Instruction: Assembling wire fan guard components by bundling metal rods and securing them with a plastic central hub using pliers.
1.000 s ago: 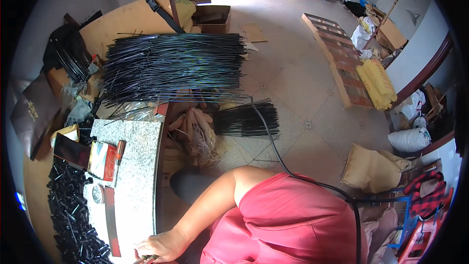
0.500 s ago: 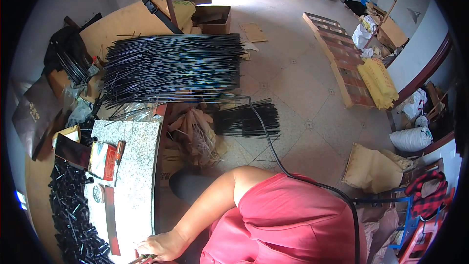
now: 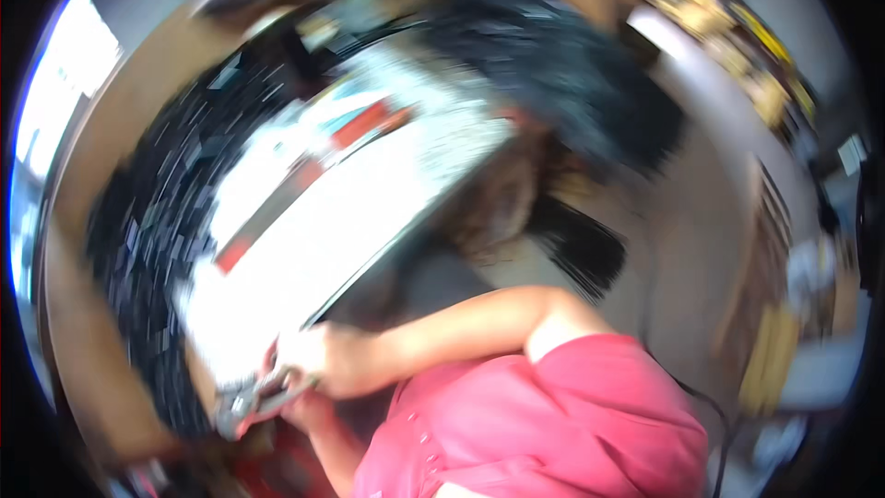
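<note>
Motion smears the picture. My right hand is closed around the handles of a pliers-like metal tool, at the near end of a bright white worktop. Just under it, close to the tool, is my left hand; blur and overlap hide its fingers. I cannot make out anything in the tool's jaws. On the worktop lie a long brown strip with red ends and a red-and-white packet.
Many small black pieces are heaped along the worktop's left side. A large stack of thin black rods lies beyond its far end, with a smaller bundle lower down. Yellow sacks stand at the back right.
My view has swung left, so the scene appears turned and shifted right. The right hand and tool now show more fully, farther up the picture, and my left hand has come into view.
</note>
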Tool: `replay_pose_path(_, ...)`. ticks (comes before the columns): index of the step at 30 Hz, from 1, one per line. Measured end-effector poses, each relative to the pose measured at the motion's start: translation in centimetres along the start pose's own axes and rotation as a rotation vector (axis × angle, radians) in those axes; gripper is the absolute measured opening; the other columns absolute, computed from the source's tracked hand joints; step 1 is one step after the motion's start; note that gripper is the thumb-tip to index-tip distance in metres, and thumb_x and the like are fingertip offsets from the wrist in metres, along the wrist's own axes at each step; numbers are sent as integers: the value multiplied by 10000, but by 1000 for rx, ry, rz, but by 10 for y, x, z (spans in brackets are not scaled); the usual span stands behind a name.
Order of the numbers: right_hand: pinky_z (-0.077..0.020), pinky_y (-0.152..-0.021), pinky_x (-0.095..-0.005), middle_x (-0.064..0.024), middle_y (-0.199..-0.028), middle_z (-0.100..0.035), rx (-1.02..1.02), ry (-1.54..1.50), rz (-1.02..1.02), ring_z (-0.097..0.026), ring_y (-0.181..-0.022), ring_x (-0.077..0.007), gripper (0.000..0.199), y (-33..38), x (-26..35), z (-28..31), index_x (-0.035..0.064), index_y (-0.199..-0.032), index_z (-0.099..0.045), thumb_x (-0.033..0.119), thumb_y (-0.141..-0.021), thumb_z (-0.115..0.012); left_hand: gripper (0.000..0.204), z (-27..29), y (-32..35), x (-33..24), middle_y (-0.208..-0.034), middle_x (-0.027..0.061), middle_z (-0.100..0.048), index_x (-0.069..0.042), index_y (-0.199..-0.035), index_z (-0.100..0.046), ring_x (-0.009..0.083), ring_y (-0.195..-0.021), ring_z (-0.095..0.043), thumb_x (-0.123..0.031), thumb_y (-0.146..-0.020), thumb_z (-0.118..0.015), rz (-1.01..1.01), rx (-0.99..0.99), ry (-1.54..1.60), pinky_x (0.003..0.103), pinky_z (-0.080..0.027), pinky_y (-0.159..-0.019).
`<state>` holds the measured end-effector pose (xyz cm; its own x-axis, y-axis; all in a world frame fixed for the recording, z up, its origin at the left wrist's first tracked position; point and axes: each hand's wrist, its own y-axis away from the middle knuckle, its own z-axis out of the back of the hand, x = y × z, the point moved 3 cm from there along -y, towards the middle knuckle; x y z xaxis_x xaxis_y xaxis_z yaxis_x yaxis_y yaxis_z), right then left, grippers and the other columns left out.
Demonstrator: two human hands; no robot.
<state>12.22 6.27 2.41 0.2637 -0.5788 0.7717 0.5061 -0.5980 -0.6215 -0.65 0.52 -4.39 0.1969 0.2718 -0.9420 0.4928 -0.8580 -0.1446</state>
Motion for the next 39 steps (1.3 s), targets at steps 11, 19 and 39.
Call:
replay_pose_path(11,-479,-609,-322,-134,-780,-593,573,-2,-408,-623,-716,-265,289,-37,3,-33,6,-941,-527,172,-783,-704,929,22,17,-40,-751,-2,-558,36,-1279,-406,86,-690,-532,-468,-597,-787,-57,105,223,230,-417,-638)
replay_pose_path(19,-447,-536,-309,-102,-740,-529,805,544,-62,-554,-605,-236,642,-32,20,20,82,-1294,-473,62,-694,-700,798,47,15,-38,-525,-65,-383,40,-1220,-463,26,-498,-380,-394,-636,-791,-111,246,397,208,-268,-479)
replay_pose_path(39,-340,-502,-310,-41,-675,-387,638,1095,368,-434,-575,-190,645,-14,33,45,196,-1319,-499,47,-707,-637,719,18,12,-34,-809,25,-622,7,-962,-603,69,-707,-547,-537,-529,-784,38,260,99,212,-425,-613)
